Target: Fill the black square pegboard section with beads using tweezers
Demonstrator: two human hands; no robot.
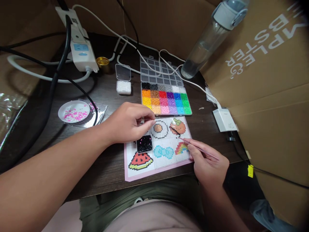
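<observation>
My right hand [209,161] grips slim pink tweezers [201,149], their tips by a row of black beads over the persimmon picture [177,126]. A clear pegboard [166,141] lies on the pattern sheet [138,175], which shows an egg, a bow, a rainbow and a watermelon. My left hand [134,122] hovers over the sheet's upper left, thumb and fingers pinched together. What lies between those fingertips, if anything, I cannot make out. Just below that hand sits a small box of black beads [145,143] with a few pink ones among them.
Behind the sheet stands an open bead case [166,100] sorted by colour. A box of white beads [124,87], a dish of pink beads [74,111] and a gold cup [103,62] are leftward. A bottle [204,42], power strip [80,45], charger [224,120] and cables surround the desk.
</observation>
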